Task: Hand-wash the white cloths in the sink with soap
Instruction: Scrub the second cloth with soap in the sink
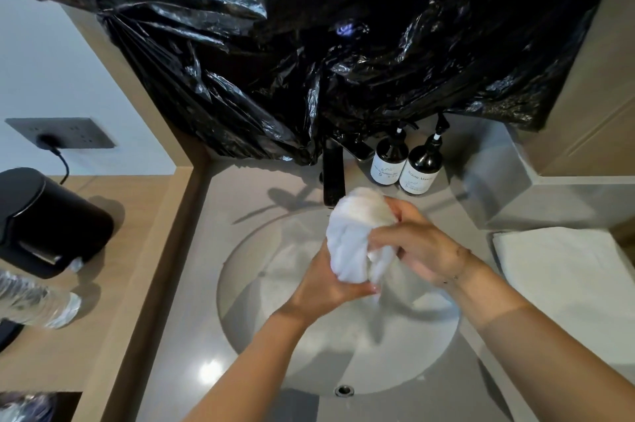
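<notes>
A bunched, wet white cloth point(354, 232) is held above the round grey sink point(261, 335), just in front of the black faucet point(332, 177). My left hand point(326, 284) grips its lower end from below. My right hand point(419, 246) clasps its right side, fingers wrapped around the fabric. A second white cloth point(567, 277) lies folded flat on the counter to the right of the basin. Two dark pump bottles point(405, 160) with white labels stand behind the sink, right of the faucet.
Black plastic sheeting point(309, 43) hangs over the wall behind the sink. On the wooden shelf at left sit a black appliance point(48, 222) plugged into a wall socket point(62, 133) and a clear plastic bottle point(34, 301). The overflow hole point(344, 390) is at the basin's near side.
</notes>
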Demonstrator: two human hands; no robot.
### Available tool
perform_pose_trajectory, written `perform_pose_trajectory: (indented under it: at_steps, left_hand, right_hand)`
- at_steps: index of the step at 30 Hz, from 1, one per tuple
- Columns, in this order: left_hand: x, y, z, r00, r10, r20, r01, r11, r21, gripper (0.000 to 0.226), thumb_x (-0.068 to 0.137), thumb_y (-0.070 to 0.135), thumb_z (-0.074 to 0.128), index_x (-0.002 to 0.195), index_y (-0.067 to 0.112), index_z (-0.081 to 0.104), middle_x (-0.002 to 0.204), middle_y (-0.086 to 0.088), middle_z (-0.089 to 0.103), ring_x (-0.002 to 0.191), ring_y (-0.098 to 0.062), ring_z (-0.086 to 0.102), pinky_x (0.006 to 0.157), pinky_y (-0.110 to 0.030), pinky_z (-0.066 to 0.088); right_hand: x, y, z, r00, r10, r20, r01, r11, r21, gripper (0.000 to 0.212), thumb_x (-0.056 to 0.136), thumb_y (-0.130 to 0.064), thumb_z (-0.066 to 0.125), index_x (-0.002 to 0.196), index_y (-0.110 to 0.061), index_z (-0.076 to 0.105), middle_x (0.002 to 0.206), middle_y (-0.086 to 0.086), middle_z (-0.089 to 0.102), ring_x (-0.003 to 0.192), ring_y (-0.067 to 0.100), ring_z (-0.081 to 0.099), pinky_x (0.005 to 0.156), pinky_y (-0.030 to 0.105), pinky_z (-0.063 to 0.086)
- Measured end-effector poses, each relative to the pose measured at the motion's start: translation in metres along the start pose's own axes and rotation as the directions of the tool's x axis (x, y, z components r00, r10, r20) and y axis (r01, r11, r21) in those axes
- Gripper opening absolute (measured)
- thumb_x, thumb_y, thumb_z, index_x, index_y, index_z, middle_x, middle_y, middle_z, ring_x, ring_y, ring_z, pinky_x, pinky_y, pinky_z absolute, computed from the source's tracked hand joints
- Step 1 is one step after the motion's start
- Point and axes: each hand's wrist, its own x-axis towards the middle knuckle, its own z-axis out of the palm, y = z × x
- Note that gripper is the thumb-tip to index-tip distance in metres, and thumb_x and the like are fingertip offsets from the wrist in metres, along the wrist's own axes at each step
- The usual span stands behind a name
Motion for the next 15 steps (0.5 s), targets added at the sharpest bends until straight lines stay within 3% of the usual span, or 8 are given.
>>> perform_pose_trajectory:
  at_steps: [2, 5, 7, 9, 11, 13, 15]
  left_hand:
    - [0.001, 0.005, -0.004, 0.996, 0.026, -0.081, -0.025, 1.0, 0.014, 0.066, 0.066, 0.037, 0.088, 0.123, 0.024, 0.056, 0.107, 0.014, 0.067, 0.102, -0.003, 0.063, 0.081, -0.022, 0.051]
    - [0.001, 0.007, -0.012, 0.995, 0.078, -0.056, -0.073, 0.993, 0.09, 0.045, 0.077, 0.03, 0.082, 0.114, 0.03, 0.058, 0.1, 0.02, 0.066, 0.096, 0.004, 0.062, 0.072, -0.009, 0.045]
    - [0.001, 0.002, -0.017, 0.995, 0.048, -0.083, -0.031, 0.98, 0.196, 0.039, 0.075, 0.04, 0.077, 0.106, 0.037, 0.053, 0.095, 0.023, 0.062, 0.09, 0.003, 0.061, 0.07, -0.007, 0.044]
    - [0.004, -0.008, -0.025, 0.995, -0.046, -0.086, 0.071, 0.943, 0.326, 0.038, 0.074, 0.04, 0.072, 0.105, 0.032, 0.05, 0.092, 0.017, 0.061, 0.086, -0.007, 0.061, 0.07, -0.017, 0.049]
    - [0.006, -0.023, -0.031, 0.993, -0.117, -0.032, 0.116, 0.845, 0.522, 0.046, 0.076, 0.033, 0.071, 0.115, 0.027, 0.047, 0.098, 0.008, 0.064, 0.09, -0.017, 0.063, 0.072, -0.03, 0.051]
    - [0.01, -0.038, -0.032, 0.988, -0.156, -0.008, 0.111, 0.67, 0.734, 0.054, 0.078, 0.033, 0.067, 0.126, 0.028, 0.044, 0.111, 0.007, 0.064, 0.102, -0.021, 0.063, 0.077, -0.031, 0.048]
    - [0.016, -0.064, -0.029, 0.972, -0.234, 0.016, 0.126, 0.578, 0.807, 0.057, 0.08, 0.029, 0.063, 0.133, 0.028, 0.041, 0.125, 0.007, 0.06, 0.113, -0.021, 0.059, 0.086, -0.029, 0.048]
  right_hand:
    - [-0.002, 0.0, -0.003, 0.999, -0.032, -0.037, 0.036, 0.993, 0.115, 0.044, 0.066, 0.003, 0.06, 0.108, -0.008, 0.066, 0.094, 0.016, 0.067, 0.091, 0.025, 0.064, 0.075, 0.033, 0.049]
    - [-0.004, 0.01, -0.014, 0.997, -0.028, -0.075, 0.043, 0.977, 0.211, 0.054, 0.066, 0.005, 0.059, 0.119, -0.002, 0.062, 0.103, 0.017, 0.068, 0.099, 0.025, 0.065, 0.081, 0.032, 0.051]
    - [-0.004, 0.026, -0.023, 0.995, 0.004, -0.103, 0.015, 0.982, 0.186, 0.054, 0.066, 0.005, 0.061, 0.12, -0.002, 0.063, 0.111, 0.018, 0.069, 0.106, 0.026, 0.065, 0.088, 0.033, 0.05]
    - [-0.005, 0.051, -0.031, 0.987, 0.064, -0.147, -0.043, 0.988, 0.145, 0.047, 0.067, 0.003, 0.063, 0.114, -0.001, 0.067, 0.109, 0.018, 0.07, 0.104, 0.024, 0.066, 0.087, 0.028, 0.051]
    - [-0.006, 0.078, -0.037, 0.973, 0.134, -0.188, -0.124, 0.99, 0.064, 0.032, 0.073, 0.001, 0.065, 0.104, -0.004, 0.072, 0.1, 0.013, 0.073, 0.096, 0.019, 0.068, 0.078, 0.022, 0.052]
    - [-0.001, 0.111, -0.04, 0.955, 0.214, -0.207, -0.237, 0.967, -0.094, 0.027, 0.073, -0.009, 0.072, 0.099, -0.01, 0.073, 0.096, 0.006, 0.075, 0.091, 0.016, 0.07, 0.073, 0.02, 0.051]
    - [0.006, 0.147, -0.042, 0.929, 0.289, -0.232, -0.344, 0.906, -0.249, 0.025, 0.067, -0.02, 0.078, 0.09, -0.013, 0.071, 0.087, 0.001, 0.073, 0.083, 0.014, 0.069, 0.073, 0.023, 0.051]
